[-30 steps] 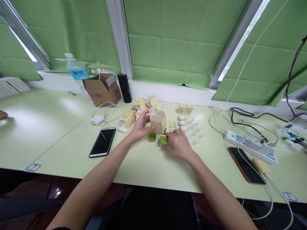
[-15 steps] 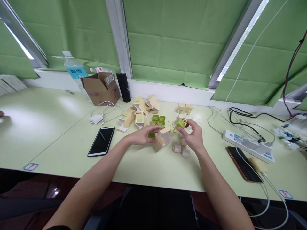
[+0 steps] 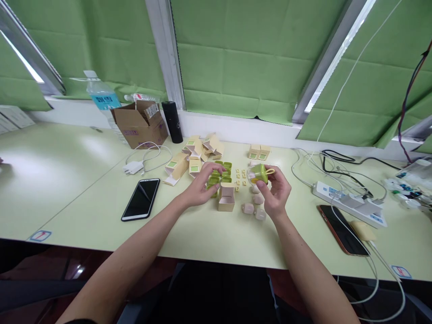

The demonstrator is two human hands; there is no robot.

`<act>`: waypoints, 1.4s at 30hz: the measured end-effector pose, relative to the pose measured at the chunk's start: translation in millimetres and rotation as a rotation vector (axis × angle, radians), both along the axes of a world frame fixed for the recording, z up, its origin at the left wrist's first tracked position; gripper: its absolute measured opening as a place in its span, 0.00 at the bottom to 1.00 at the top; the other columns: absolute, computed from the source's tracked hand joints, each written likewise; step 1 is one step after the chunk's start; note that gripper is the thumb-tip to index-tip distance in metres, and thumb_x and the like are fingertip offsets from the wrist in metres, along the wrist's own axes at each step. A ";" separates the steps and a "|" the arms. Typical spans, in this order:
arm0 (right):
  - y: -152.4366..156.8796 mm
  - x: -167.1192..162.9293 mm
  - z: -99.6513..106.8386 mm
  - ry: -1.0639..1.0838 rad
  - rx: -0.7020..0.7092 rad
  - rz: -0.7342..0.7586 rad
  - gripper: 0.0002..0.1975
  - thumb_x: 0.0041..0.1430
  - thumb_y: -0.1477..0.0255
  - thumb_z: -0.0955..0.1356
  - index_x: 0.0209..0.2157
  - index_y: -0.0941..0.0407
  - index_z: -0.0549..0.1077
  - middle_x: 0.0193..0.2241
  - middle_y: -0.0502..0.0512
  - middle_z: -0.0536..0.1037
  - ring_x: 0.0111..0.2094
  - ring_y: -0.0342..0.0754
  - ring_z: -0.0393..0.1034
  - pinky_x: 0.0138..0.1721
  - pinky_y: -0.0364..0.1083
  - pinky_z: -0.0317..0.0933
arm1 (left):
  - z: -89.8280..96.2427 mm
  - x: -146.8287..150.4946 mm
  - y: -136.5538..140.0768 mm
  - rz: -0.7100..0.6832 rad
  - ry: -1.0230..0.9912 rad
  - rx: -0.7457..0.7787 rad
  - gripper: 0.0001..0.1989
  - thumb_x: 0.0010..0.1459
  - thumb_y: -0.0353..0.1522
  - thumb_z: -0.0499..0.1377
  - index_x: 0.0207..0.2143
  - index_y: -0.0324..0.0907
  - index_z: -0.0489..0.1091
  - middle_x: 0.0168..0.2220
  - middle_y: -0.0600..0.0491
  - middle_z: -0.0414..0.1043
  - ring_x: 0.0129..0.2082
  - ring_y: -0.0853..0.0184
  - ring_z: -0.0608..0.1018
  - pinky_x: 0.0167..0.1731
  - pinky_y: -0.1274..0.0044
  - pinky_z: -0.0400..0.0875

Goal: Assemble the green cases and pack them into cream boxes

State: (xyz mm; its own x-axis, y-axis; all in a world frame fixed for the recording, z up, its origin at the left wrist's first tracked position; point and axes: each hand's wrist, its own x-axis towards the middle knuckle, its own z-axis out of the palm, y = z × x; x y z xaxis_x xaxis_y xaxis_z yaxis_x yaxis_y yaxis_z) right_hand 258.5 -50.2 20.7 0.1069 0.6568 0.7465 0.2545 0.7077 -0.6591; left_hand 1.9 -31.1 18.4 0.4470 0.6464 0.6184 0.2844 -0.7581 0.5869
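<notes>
Looks like one green-lidded container (image 3: 258, 173) closed up, pinched in right hand (image 3: 277, 190), right of centre, with left hand (image 3: 200, 187) half-open, seemingly gripping nothing, near open carton (image 3: 226, 208) mid-frame. Lots left loose: green caps (image 3: 227, 166), yellow clips (image 3: 244, 176).

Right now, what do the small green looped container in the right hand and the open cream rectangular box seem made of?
Small green looped container: probably glossy plastic, with highlights and a see-through part, though glass there is possible.
Open cream rectangular box: likely matte paperboard, given thin walls and straight edges.
</notes>
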 end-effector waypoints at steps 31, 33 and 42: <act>-10.2 -17.3 -10.3 -0.630 0.050 0.183 0.22 0.68 0.68 0.67 0.62 0.49 0.65 0.56 0.63 0.77 0.50 0.57 0.76 0.34 0.51 0.75 | -20.0 10.8 1.1 0.028 0.099 -0.018 0.30 0.52 0.24 0.54 0.57 0.44 0.74 0.56 0.47 0.79 0.56 0.54 0.80 0.58 0.60 0.74; -10.9 -18.2 -10.3 -0.680 0.062 0.184 0.20 0.67 0.71 0.66 0.60 0.49 0.65 0.57 0.63 0.76 0.51 0.57 0.76 0.33 0.50 0.73 | -21.4 10.4 1.3 0.023 0.103 -0.021 0.31 0.52 0.24 0.55 0.59 0.44 0.73 0.58 0.47 0.78 0.58 0.54 0.79 0.61 0.60 0.73; -13.9 -20.8 -8.9 -0.866 0.068 0.103 0.12 0.64 0.73 0.67 0.49 0.52 0.70 0.50 0.61 0.79 0.51 0.59 0.74 0.35 0.51 0.68 | -20.6 11.0 -0.9 0.014 0.113 -0.011 0.32 0.56 0.24 0.55 0.64 0.45 0.68 0.62 0.46 0.75 0.63 0.55 0.76 0.64 0.59 0.71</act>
State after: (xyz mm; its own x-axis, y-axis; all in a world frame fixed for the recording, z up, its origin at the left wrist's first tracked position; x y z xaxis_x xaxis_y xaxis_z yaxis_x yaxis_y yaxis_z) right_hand 237.6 -64.1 11.7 -0.5729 0.5833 0.5758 0.5790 0.7853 -0.2195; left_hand 13.0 -32.0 -2.2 0.5042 0.6594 0.5577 0.3594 -0.7474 0.5587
